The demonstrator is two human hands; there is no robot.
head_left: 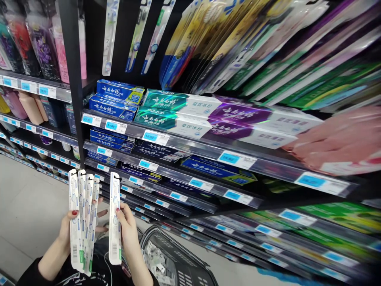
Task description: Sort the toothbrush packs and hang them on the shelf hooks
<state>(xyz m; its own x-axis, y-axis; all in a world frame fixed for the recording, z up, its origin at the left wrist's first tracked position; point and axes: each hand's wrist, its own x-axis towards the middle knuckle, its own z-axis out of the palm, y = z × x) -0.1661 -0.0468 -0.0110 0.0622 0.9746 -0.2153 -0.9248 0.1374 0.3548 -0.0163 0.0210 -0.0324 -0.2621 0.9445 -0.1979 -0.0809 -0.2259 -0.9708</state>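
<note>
My left hand (66,228) is closed on several packaged toothbrushes (84,222), fanned out with their white backs towards me and their hanging hooks at the top. The thumb, with a red nail, presses on the leftmost pack, and fingertips show behind the fan. A single packaged toothbrush (114,222) stands nearly upright in my right hand (127,224), pinched between thumb and fingers. A small gap separates it from the fan. Both hands are low in view, in front of my dark clothing and apart from the shelves.
Shelves with price tags hold toothpaste boxes (175,102), blue, green and purple. Packaged toothbrushes (153,37) hang above them. A grey shopping basket (190,258) with packages inside stands below my right hand. Bottles (41,43) fill shelves at the left.
</note>
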